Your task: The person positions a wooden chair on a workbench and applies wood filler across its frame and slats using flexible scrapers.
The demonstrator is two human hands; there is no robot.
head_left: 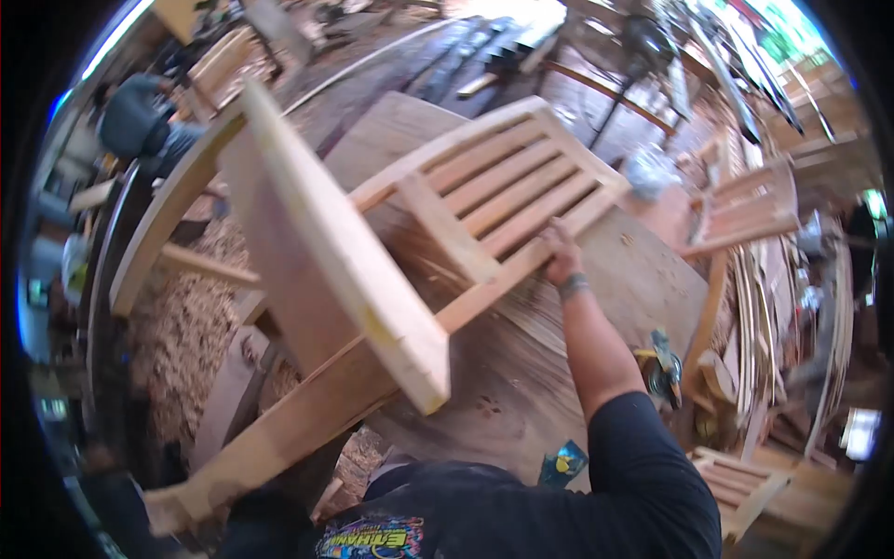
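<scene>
A wooden chair [326, 252] lies tilted on a wooden worktable [531, 373], its slatted back [512, 191] toward the far side and its solid seat and legs toward the left. My right hand [562, 253] has its fingers wrapped round the edge rail of the slatted back, and a band shows at the wrist. My left hand is not visible; the chair and the dark shirt cover the lower left.
Another person [140, 116] is bent over at the upper left. Wood shavings [191, 345] cover the floor at left. A tape roll [663, 373] lies at the table's right edge. A second slatted chair part [750, 210] stands at right, near a plastic bag [650, 170].
</scene>
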